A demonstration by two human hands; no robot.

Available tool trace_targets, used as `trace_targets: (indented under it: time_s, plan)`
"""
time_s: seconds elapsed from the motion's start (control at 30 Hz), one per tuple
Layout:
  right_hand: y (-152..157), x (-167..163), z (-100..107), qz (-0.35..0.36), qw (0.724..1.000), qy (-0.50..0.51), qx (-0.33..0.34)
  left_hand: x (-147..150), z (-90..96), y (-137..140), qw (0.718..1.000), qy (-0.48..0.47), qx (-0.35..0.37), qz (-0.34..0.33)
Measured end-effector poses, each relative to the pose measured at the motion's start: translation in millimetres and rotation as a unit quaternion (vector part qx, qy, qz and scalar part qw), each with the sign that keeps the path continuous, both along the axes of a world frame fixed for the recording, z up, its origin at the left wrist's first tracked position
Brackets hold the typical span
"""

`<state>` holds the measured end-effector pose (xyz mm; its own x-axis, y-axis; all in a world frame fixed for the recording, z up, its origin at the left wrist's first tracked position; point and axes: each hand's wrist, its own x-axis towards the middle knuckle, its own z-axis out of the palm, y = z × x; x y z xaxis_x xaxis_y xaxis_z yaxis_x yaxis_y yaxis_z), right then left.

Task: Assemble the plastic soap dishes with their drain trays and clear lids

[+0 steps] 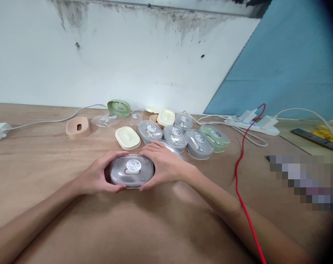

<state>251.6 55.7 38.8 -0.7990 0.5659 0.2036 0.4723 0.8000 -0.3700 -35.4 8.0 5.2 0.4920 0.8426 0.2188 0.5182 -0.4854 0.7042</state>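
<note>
Resting on the desk (45,161), a grey lidded case (132,171) (round sticker on top) sits clamped between both hands — left hand (96,178), right hand (163,167) — similar cases (177,136) behind.

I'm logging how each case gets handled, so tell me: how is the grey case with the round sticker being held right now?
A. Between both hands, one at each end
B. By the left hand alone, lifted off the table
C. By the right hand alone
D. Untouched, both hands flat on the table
A: the left hand and the right hand cup opposite ends of the grey case, low over the table.
</note>
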Motion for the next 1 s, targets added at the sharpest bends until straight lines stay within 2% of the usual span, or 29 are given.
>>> trace_targets:
  time_s: [0.2,0.4,0.57,0.67,0.8,0.87,0.9,0.97,1.0]
  plan:
    - [-1.8,0.2,0.4,-0.014,1.0,-0.01,0.0,-3.3,-0.8,3.2,1.0,0.0,-0.006,-0.005]
    - [-2.9,0.2,-1.7,-0.006,1.0,-0.019,0.023,-1.5,-8.9,4.9,0.999,-0.029,0.018,-0.013]
    - [1.2,3.6,-0.6,-0.034,0.999,0.02,-0.028,-2.3,-6.3,5.3,0.999,-0.016,0.044,-0.013]
    - [4.2,4.6,6.1,-0.036,0.996,0.064,-0.053,-9.3,2.0,6.2,0.997,0.026,0.068,0.001]
    - [-1.5,2.2,27.9,-0.004,0.989,0.136,-0.064,-27.4,11.2,11.3,0.989,0.094,0.113,-0.026]
    - [-13.7,2.8,42.6,0.059,0.968,0.192,-0.15,-38.2,13.0,15.7,0.983,0.13,0.13,-0.02]
    - [-22.3,4.8,49.9,0.102,0.945,0.218,-0.223,-43.6,13.3,18.3,0.979,0.146,0.14,-0.005]
    - [-42.7,13.4,63.3,0.176,0.877,0.239,-0.376,-53.5,13.2,23.7,0.972,0.172,0.154,0.048]
    - [-52.8,20.2,69.1,0.201,0.853,0.235,-0.42,-57.8,13.1,26.5,0.968,0.18,0.156,0.081]
